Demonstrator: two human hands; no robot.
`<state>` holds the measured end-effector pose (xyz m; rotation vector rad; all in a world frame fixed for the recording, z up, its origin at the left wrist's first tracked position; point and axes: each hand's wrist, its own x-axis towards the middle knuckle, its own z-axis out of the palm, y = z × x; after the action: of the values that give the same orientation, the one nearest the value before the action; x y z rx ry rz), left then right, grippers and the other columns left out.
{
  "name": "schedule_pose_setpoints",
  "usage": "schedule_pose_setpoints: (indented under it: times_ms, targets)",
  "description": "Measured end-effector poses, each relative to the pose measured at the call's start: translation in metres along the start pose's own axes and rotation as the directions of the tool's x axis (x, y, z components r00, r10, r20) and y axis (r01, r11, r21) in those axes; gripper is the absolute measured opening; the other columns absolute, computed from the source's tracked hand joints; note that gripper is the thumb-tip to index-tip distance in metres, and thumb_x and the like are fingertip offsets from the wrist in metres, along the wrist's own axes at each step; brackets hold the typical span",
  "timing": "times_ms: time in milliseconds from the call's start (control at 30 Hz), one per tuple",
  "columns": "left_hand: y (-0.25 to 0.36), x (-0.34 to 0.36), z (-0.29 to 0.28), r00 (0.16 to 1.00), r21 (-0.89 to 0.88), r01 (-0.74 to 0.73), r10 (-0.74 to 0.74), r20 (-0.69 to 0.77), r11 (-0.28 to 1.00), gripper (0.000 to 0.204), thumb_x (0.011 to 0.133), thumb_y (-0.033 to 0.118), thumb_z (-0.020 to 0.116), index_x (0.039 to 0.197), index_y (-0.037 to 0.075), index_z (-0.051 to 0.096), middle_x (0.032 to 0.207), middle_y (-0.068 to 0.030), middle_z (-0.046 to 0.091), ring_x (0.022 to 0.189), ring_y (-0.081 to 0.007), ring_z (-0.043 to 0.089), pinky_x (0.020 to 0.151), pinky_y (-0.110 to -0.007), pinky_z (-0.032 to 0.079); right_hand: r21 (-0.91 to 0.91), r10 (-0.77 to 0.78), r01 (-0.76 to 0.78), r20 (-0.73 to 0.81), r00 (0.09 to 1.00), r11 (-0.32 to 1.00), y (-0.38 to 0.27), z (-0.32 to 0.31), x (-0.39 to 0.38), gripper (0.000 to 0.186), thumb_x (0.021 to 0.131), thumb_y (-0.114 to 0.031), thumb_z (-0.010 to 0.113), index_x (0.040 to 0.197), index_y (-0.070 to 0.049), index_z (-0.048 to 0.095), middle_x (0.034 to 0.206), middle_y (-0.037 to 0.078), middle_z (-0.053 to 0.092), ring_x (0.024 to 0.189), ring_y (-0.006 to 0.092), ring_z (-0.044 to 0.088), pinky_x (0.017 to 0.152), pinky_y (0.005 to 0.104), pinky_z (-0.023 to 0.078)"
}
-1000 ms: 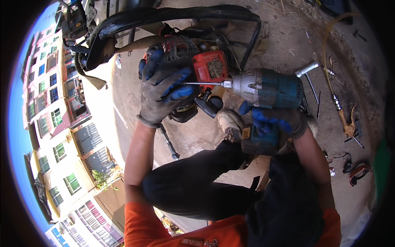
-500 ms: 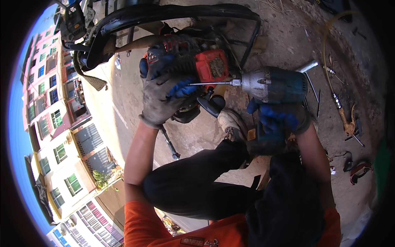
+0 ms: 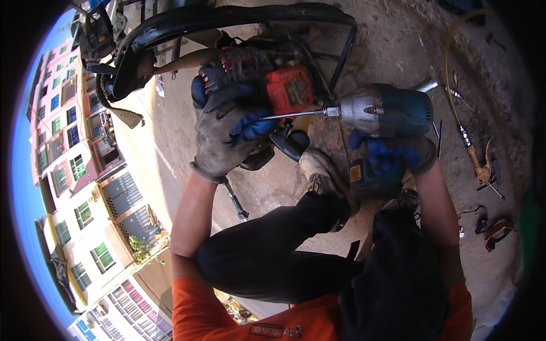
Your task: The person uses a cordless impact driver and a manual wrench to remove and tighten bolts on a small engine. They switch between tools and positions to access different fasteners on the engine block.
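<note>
My right hand [image 3: 398, 154], in a grey glove with blue fingers, is wrapped around the handle of a teal and silver cordless impact wrench [image 3: 398, 111]. A long thin bit [image 3: 301, 114] runs from its nose toward the left, and its tip ends against the blue glove fingers of my left hand [image 3: 224, 128]. That hand, also gloved, is curled over the near side of a dirty small engine [image 3: 289, 88] with red covers and dark fins. The glove hides the bit's exact contact point.
A black padded frame [image 3: 244, 16] with a strap arches behind the engine. Beyond the wrench lie a socket tool [image 3: 427, 86] and a hose with a brass air gun [image 3: 482, 170]. My shoe [image 3: 321, 170] is just below the engine; a metal rod [image 3: 234, 202] lies left of it.
The impact wrench and my right hand have shifted slightly right, and the bit now slopes more down toward its tip. My left hand stays nearly in place on the engine.
</note>
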<state>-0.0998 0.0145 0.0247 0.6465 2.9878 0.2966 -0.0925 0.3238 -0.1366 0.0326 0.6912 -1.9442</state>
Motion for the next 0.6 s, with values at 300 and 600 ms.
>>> schedule_pose_setpoints:
  times_ms: [300, 600]
  targets:
    - [-0.005, 0.001, -0.009, 0.976, 0.087, -0.157, 0.140, 0.167, 0.984, 0.036, 0.059, 0.015, 0.081, 0.094, 0.012, 0.074, 0.099, -0.0062, 0.070, 0.113, -0.0308, 0.059, 0.099, -0.047, 0.045, -0.043, -0.016, 0.018, 0.053, 0.998, 0.999, 0.007, -0.005, -0.001, 0.041, 0.080, -0.023, 0.072, 0.108, 0.006, 0.066, 0.066, 0.001, 0.061, 0.052, 0.0093, 0.057, 0.048, 0.0222, 0.044]
    - [-0.002, 0.003, -0.006, 0.985, 0.066, -0.100, 0.089, 0.147, 0.993, 0.039, 0.055, 0.016, 0.082, 0.094, 0.013, 0.073, 0.097, -0.0063, 0.070, 0.112, -0.0311, 0.059, 0.098, -0.046, 0.045, 0.002, -0.033, 0.033, 0.017, 0.999, 0.999, 0.008, -0.006, -0.003, 0.042, 0.078, -0.023, 0.072, 0.108, 0.006, 0.067, 0.064, 0.001, 0.060, 0.051, 0.0094, 0.056, 0.047, 0.0231, 0.043]
